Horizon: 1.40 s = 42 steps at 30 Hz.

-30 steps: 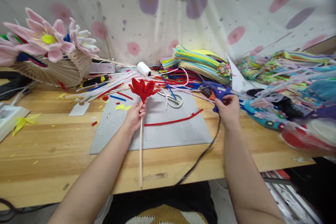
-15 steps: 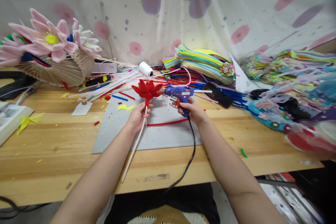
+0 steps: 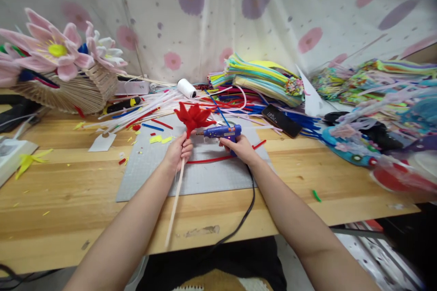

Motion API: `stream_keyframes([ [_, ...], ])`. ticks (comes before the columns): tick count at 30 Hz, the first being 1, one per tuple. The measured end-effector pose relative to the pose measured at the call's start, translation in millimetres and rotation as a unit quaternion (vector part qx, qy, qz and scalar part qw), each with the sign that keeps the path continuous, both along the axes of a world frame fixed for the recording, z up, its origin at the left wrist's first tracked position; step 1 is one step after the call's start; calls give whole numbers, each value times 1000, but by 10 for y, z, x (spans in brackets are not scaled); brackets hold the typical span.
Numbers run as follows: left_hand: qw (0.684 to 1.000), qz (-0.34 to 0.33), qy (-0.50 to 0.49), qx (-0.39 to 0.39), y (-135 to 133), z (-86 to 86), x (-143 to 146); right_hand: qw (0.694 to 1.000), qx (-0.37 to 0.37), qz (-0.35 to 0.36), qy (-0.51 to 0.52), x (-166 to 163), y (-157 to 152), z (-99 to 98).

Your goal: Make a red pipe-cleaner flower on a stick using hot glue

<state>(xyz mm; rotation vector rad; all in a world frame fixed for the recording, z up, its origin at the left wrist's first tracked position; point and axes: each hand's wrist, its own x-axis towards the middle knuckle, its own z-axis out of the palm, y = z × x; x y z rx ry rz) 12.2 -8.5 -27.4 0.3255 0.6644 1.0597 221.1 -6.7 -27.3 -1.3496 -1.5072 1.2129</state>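
A red pipe-cleaner flower (image 3: 194, 117) on a pale wooden stick (image 3: 175, 209) is held upright in my left hand (image 3: 179, 151), its fingers wrapped round the stem just under the petals. My right hand (image 3: 239, 146) grips a blue hot glue gun (image 3: 221, 132), a small red light glowing on its body. The gun's nozzle points left, at the base of the flower; whether it touches cannot be made out. A clear glue stick juts from the gun's rear. Below both hands lies a grey cutting mat (image 3: 150, 182) with a red pipe cleaner (image 3: 211, 160) across it.
Behind the mat are loose pipe cleaners, a white thread spool (image 3: 186, 88), a dark phone (image 3: 281, 120) and a bundle of coloured pipe cleaners (image 3: 262, 79). Pink flowers (image 3: 58, 50) stand at the left. The gun's black cord (image 3: 251, 207) runs over the table's front edge.
The glue gun has dropped lower and slightly left, its nozzle moving from beside the petals to the flower's base. The flower's stick has become a little more upright.
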Motion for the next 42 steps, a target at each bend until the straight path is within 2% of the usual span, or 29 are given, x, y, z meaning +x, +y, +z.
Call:
stream_keyframes([
  [4,1000,-4,-3,11,-6,16,2,1000,13,-16,13,-23,-7,-15],
  [10,994,-1,84,63,-23,-10,77,1000,14,-17,-22,-35,-5,-8],
  [13,992,9,105,65,-32,-24,103,999,18,-16,-45,-34,-6,-2],
  [25,987,11,129,91,-62,-16,142,994,68,-24,-78,-84,-20,-37],
  [29,986,10,139,94,-74,-7,161,995,68,-23,-69,-97,-29,-28],
  [33,989,21,119,85,-59,-22,138,999,32,-19,-13,-77,-34,-6],
  [37,995,47,49,76,-23,-8,57,995,36,-30,86,132,14,70],
  [42,991,110,-5,77,30,18,-50,968,81,-170,169,718,94,190],
])
